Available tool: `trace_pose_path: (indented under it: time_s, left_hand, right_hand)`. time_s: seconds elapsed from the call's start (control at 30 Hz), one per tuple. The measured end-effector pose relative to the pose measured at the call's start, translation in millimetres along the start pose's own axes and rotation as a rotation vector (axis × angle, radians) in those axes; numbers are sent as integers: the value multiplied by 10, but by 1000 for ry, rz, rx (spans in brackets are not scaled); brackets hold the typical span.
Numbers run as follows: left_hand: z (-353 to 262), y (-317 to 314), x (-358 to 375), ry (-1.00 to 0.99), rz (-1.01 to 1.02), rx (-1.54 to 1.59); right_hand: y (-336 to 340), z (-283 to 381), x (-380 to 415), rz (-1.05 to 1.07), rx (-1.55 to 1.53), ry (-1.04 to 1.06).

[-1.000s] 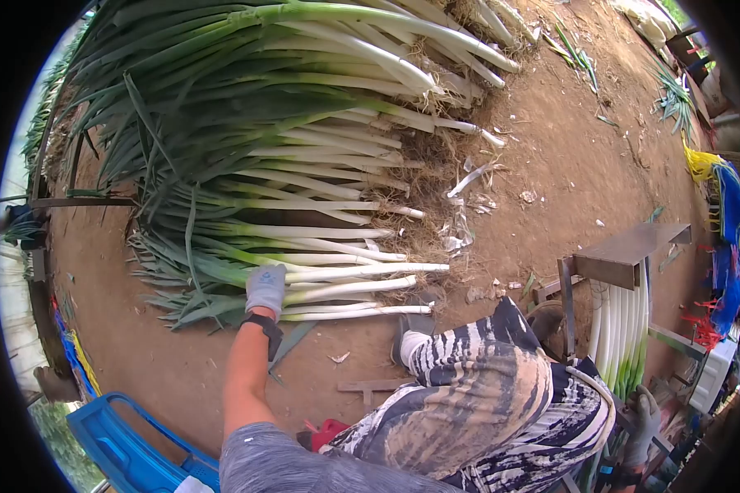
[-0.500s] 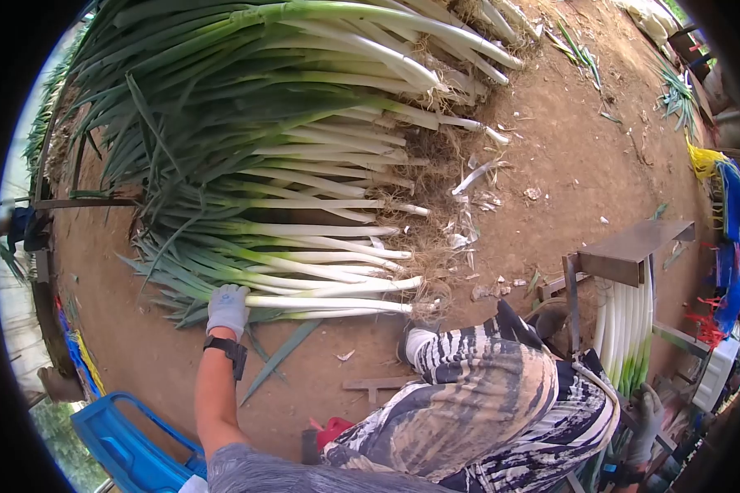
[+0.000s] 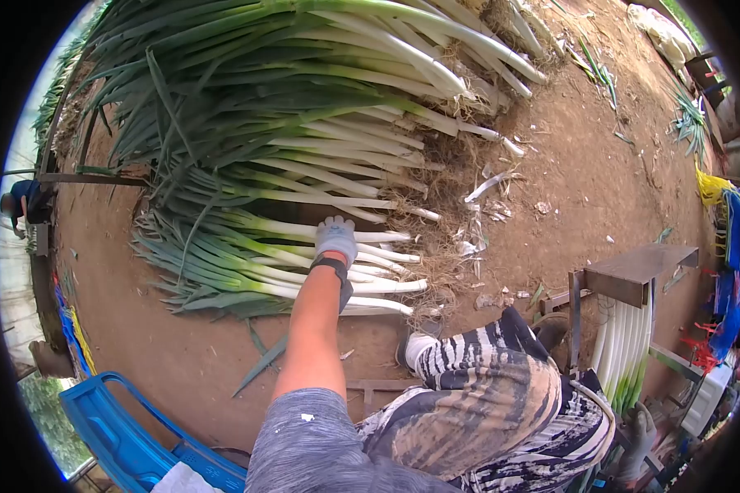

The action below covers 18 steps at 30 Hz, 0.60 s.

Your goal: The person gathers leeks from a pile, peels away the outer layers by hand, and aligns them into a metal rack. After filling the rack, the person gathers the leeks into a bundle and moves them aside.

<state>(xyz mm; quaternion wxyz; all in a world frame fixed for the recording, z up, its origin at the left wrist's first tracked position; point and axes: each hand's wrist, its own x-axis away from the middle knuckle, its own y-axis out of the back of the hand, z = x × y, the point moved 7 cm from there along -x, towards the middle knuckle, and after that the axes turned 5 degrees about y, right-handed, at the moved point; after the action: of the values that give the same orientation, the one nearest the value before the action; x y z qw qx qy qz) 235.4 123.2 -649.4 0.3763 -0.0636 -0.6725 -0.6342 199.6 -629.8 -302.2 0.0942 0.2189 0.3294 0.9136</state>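
Wearing a pale glove, my left hand is closed over a white stalk at the far edge of the nearest leeks, its fingertips curled out of sight. The leeks lie side by side on the dirt, green leaves to the left and roots to the right. At lower right my gloved right hand is at the green leaves of a row of leeks, fingers bent beside them. These white stalks stand in a metal stand, their upper ends under its plate.
A large heap of leeks fills the upper left. A blue plastic piece stands at lower left. Blue and yellow strapping hangs on the right. My bent leg is between the leeks and the stand. Another person is at far left.
My left hand has moved right and up, from the green part of the nearest leeks to the white stalks beyond. My right hand stays by the stand, slightly lower in view.
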Motion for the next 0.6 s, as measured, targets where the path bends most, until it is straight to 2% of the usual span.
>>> trace_pose_path:
  time_s: [0.13,0.23,0.27,0.33,0.43,0.5,0.6]
  left_hand:
    - [-119,202,343,-209,2,95]
    - [-470,628,1025,-495,-261,296]
    - [-641,783,1216,-593,-281,329]
    - [-920,1242,1672,-695,-522,471]
    - [-1387,1920,2264,-818,-602,538]
    - [-1648,2300,2683,-919,-659,578]
    - [-1922,2756,3360,-1054,-718,608]
  right_hand:
    - [-88,111,86,-15,8,-18]
    - [-150,172,106,-20,-30,2]
    - [-193,223,114,-27,-41,13]
    - [-269,334,138,-49,-57,42]
    - [-430,505,194,-48,-191,106]
    - [-258,219,-25,-55,-101,183]
    - [-330,407,-18,-45,107,317]
